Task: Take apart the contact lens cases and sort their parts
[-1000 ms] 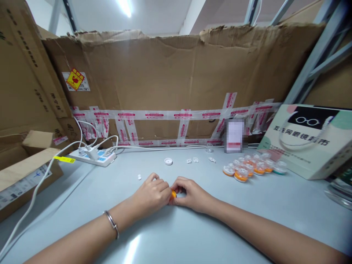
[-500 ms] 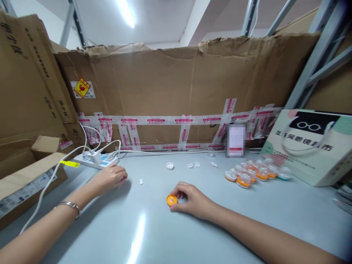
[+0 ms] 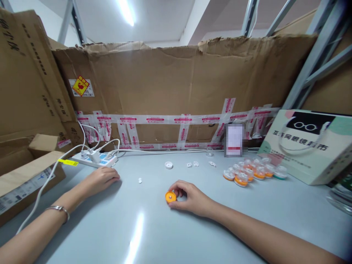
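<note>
Between the thumb and fingers of my right hand (image 3: pixel 189 197) is an orange round cap (image 3: pixel 171 197), its hollow side towards me and a small light piece at its centre. My left hand (image 3: pixel 101 179) rests on the tabletop with its fingers stretched out, just in front of the power strip. Small white round pieces (image 3: pixel 140 180) lie to its right. Farther back are a white ring-shaped cap (image 3: pixel 168 165), small white plastic parts (image 3: pixel 195 164), another white part (image 3: pixel 212 164) and a clear round cover (image 3: pixel 209 151).
To the right sit several clear-topped orange and white round cases (image 3: pixel 241 179) in a cluster, beside a printed paper bag (image 3: pixel 295 146). A power strip (image 3: pixel 95 158) with white cables stands back left, next to an open carton (image 3: pixel 30 183). Large cardboard (image 3: pixel 165 84) walls the back.
My left hand has shifted slightly left and its fingers lie flatter on the table. The orange cap stays in my right hand, turned a little. The whole view has shifted slightly.
</note>
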Available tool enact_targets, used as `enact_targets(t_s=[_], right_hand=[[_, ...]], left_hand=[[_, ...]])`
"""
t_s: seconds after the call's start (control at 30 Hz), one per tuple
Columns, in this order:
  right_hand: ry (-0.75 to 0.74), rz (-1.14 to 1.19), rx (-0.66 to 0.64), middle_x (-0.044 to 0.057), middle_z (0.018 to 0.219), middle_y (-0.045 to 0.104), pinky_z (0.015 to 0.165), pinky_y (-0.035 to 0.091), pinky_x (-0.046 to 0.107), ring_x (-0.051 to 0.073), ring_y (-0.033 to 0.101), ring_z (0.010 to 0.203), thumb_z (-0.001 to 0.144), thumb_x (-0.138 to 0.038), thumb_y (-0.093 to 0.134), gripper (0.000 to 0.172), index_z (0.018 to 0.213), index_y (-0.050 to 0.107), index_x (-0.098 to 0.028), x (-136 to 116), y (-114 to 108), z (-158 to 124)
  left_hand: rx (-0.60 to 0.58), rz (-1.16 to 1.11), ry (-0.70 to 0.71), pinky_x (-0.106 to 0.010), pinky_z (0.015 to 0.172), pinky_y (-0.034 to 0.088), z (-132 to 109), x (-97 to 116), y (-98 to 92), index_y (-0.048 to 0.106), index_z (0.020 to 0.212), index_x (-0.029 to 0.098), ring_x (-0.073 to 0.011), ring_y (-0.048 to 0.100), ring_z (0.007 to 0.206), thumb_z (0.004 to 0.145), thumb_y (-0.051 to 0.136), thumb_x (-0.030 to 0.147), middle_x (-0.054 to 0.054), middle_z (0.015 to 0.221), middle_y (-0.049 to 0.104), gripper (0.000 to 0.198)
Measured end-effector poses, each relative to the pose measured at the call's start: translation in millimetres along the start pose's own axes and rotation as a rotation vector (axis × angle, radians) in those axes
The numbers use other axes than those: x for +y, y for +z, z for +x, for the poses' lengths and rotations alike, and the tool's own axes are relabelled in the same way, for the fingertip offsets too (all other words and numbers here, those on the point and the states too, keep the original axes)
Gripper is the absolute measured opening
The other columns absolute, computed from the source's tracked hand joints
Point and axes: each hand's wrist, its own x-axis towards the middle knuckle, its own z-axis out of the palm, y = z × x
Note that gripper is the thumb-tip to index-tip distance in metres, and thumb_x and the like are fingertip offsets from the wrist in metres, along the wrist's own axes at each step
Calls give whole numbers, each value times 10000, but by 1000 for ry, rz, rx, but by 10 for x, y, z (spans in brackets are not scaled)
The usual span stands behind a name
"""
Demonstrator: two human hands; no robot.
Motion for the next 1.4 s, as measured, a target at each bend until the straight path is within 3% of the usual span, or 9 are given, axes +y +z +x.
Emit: enact_targets(t_s=[0.17,0.33,0.43,0.53,0.67,0.83,0.97,1.13,1.4], right_hand=[[-34,77,93,10,820,570,662,409,249,128,498,714,660,-275,679,238,862,591,-184,-18,-16,11],[-149,62,97,18,832,584,712,412,266,145,526,772,657,-239,685,231,864,599,-182,-63,-11,-15],[-160,76,64,18,795,589,721,414,277,152,534,766,640,-253,707,239,845,617,-169,-65,4,-32],[-80,140,54,31,846,619,743,414,295,166,551,797,626,-314,725,343,919,619,-173,-35,7,-20],[7,176,131,43,969,627,788,402,320,179,558,885,643,-342,708,572,1160,507,-206,0,-42,25],[-1,148,206,43,913,633,759,413,312,165,570,851,767,-340,574,365,1100,534,-194,0,-138,46],[-14,133,224,43,896,634,759,423,304,162,576,844,795,-321,535,301,1066,554,-192,20,-155,40],[-12,120,217,36,886,631,749,432,290,158,575,837,798,-311,526,290,1059,563,-192,29,-168,35],[-8,127,254,46,886,624,746,440,302,163,554,814,799,-324,512,309,1061,571,-172,43,-208,59]], left_hand=[[290,-31,24,-237,661,434,208,421,-144,600,760,163,-126,587,673,892,440,270,-20,704,640,233],[284,25,380,-271,659,428,556,1233,-107,561,1008,146,-143,582,729,892,455,202,-69,877,654,167],[264,24,472,-271,625,407,665,1482,-55,559,956,140,-135,560,671,898,391,104,-52,826,654,182],[270,4,464,-266,629,395,709,1448,-29,564,888,143,-127,544,643,902,361,89,-35,768,644,210],[235,84,365,-270,653,386,776,1064,17,582,900,152,-128,558,666,914,333,106,-42,806,644,253],[-10,268,183,-281,654,372,876,508,175,630,859,163,-152,573,679,916,378,201,-44,775,641,261],[-116,252,98,-286,658,377,924,363,285,644,860,170,-163,577,688,917,368,223,-51,787,637,287],[-110,138,1,-305,691,403,973,540,233,649,846,161,-193,592,750,906,384,209,-70,817,640,275],[-157,-357,122,-223,679,463,905,1499,74,613,975,188,-142,601,756,850,514,214,-43,894,614,162]])
